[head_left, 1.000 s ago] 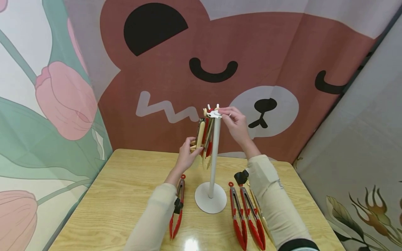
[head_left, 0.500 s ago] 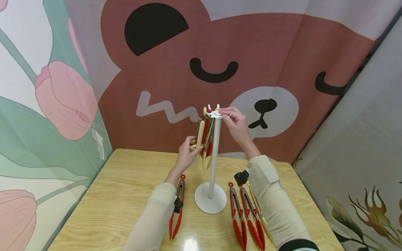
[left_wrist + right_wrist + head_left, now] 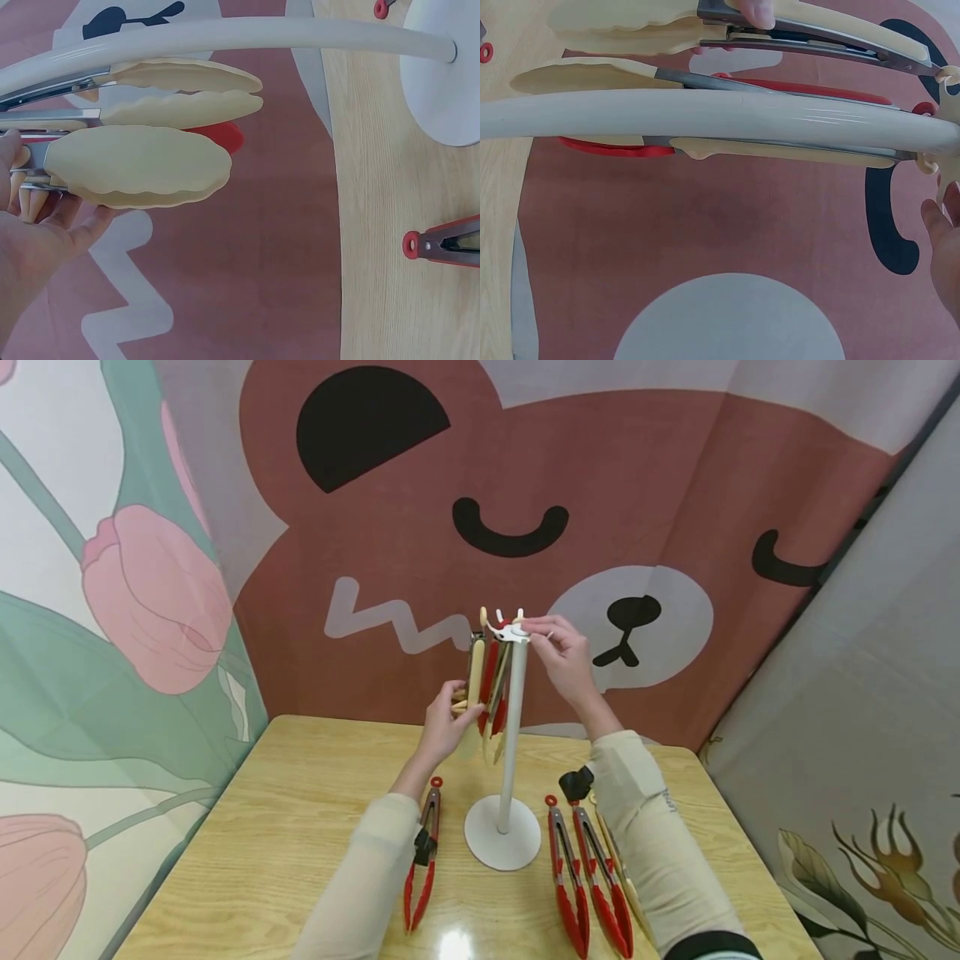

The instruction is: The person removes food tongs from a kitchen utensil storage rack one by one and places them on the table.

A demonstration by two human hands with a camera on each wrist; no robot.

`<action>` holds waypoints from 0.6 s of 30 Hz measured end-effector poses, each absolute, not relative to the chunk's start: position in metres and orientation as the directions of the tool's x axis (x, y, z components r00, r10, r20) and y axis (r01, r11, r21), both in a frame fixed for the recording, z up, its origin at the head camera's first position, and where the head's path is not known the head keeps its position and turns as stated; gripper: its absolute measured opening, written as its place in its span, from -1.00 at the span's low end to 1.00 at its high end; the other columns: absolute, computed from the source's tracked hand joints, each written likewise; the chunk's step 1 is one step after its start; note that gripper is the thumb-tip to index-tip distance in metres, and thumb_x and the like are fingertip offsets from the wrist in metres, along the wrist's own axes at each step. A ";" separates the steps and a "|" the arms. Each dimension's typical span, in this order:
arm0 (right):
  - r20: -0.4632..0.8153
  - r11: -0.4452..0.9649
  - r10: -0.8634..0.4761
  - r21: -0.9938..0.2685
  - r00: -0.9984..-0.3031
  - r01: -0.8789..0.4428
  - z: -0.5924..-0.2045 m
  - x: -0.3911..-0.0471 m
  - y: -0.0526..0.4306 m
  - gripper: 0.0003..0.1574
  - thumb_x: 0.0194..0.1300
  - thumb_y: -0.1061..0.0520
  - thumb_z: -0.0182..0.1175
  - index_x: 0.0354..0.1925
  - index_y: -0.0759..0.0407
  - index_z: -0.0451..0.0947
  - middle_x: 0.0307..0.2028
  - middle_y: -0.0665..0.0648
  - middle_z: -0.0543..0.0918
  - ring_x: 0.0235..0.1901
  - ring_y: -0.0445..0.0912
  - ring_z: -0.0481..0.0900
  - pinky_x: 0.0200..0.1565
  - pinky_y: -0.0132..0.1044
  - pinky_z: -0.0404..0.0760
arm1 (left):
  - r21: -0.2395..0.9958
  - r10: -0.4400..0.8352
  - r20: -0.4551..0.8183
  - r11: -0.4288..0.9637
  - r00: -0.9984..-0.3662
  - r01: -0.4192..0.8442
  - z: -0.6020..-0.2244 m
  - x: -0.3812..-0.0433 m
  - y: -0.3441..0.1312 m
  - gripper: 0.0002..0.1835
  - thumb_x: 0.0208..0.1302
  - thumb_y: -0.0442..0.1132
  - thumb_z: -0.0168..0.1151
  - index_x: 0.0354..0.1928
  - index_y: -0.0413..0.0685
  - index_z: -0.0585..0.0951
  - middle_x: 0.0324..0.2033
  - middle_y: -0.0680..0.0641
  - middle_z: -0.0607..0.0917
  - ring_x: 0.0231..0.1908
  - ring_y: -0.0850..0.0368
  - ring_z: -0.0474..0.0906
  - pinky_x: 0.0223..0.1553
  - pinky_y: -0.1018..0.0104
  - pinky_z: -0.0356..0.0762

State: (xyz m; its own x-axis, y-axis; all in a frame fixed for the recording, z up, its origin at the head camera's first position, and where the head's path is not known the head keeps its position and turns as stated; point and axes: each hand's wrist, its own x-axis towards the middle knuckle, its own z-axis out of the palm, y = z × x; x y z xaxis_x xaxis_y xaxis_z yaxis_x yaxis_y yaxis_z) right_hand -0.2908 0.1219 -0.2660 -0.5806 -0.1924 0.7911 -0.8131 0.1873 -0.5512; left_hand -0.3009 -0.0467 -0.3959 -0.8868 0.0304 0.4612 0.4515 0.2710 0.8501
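In the head view my left hand [image 3: 444, 725] grips a pair of cream-tipped tongs [image 3: 476, 672], held upright at the left of a white stand [image 3: 513, 735]. The tongs' cream ring [image 3: 483, 616] is beside a hook at the stand's top; whether it is on the hook is unclear. My right hand [image 3: 567, 664] pinches the stand's hooked top [image 3: 513, 632] from the right. Behind the held pair, red tongs [image 3: 489, 672] and other cream tongs [image 3: 585, 75] hang from the hooks. The left wrist view shows the held tongs' scalloped cream heads [image 3: 142, 161] pointing away from the palm.
The stand's round base [image 3: 502, 833] rests on a wooden table [image 3: 300, 810]. One red pair of tongs [image 3: 425, 852] lies left of it. Two red pairs [image 3: 568, 877] lie to its right, beside a cream pair [image 3: 626, 881] partly hidden by the right sleeve [image 3: 667, 835].
My left hand and the cream tongs have shifted slightly left and up, and the tongs' ring has risen beside the hook. The right hand stays on the stand's top.
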 end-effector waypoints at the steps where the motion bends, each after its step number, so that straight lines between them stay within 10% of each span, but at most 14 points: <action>1: 0.792 0.187 -0.193 -0.550 -0.580 -0.814 -0.266 -0.291 0.122 -0.79 0.13 0.53 -0.02 -0.26 0.65 0.48 -0.23 0.51 0.48 -0.22 0.06 0.42 -0.21 -0.50 0.39 | 0.849 0.030 0.463 0.273 -0.886 0.453 -0.396 -0.301 -0.047 -0.51 0.16 -0.22 0.21 0.08 -0.25 0.33 -0.14 -0.22 0.52 -0.24 -0.02 0.51 -0.32 0.22 0.50; 18: 0.807 0.184 -0.190 -0.530 -0.559 -0.827 -0.267 -0.293 0.122 -0.80 0.11 0.54 -0.02 -0.27 0.66 0.48 -0.23 0.52 0.48 -0.22 0.00 0.43 -0.22 -0.51 0.40 | 0.847 0.009 0.488 0.237 -0.873 0.476 -0.397 -0.296 -0.051 -0.53 0.15 -0.24 0.21 0.05 -0.28 0.33 -0.21 -0.21 0.53 -0.30 0.00 0.51 -0.38 0.28 0.51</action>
State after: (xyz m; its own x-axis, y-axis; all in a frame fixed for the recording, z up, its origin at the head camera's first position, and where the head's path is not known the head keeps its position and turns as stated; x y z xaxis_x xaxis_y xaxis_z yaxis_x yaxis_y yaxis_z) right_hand -0.2932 0.1216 -0.2672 -0.5594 -0.1902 0.8067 -0.8275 0.1844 -0.5304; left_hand -0.2961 -0.0510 -0.3974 -0.8726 0.0090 0.4884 0.4764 0.2367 0.8468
